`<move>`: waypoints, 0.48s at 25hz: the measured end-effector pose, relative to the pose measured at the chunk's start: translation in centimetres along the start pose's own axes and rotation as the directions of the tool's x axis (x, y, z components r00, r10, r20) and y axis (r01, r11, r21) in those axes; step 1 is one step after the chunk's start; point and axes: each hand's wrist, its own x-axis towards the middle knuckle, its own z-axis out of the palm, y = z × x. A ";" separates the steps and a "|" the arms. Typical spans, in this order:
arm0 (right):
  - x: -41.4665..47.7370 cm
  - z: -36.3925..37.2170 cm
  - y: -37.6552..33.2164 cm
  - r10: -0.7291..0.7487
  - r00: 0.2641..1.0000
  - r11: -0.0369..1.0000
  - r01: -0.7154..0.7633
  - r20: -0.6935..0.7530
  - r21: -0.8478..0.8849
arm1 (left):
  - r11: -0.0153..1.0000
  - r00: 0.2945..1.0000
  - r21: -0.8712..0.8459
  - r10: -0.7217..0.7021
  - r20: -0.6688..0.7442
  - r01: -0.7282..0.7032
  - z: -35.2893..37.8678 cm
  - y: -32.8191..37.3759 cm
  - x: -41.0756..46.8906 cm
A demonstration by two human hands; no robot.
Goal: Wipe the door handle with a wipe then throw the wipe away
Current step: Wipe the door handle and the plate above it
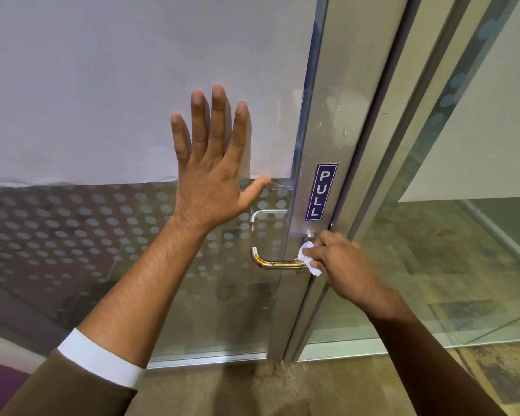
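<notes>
The door handle (278, 263), a round steel lever smeared with brown streaks, is jutting from the metal stile of the glass door (174, 265) (dotted frosting below, white sheet above). The right hand (339, 265) is pinching a crumpled white wipe (308, 261) against its inner end, hiding part of it. The left hand (213, 166) is lying flat, fingers spread, on the glass beside a blue PULL sign (321, 192).

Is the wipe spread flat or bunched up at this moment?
Bunched up. The wipe is crumpled in the right hand, pressed at the door handle base.
</notes>
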 end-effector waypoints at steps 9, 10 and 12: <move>-0.5 1.2 -0.6 0.055 0.992 0.998 -0.050 -0.118 0.044 | 1.000 1.000 0.004 0.004 0.012 -0.004 -0.1 -0.1 0.0; -0.3 1.3 -1.2 0.034 0.993 0.999 -0.029 -0.116 0.044 | 1.000 1.000 0.006 0.004 0.014 -0.004 -0.1 -0.1 0.0; 0.1 1.9 -2.8 -0.002 0.992 1.000 0.005 -0.129 0.025 | 1.000 1.000 0.009 0.004 0.013 -0.004 -0.2 0.0 0.0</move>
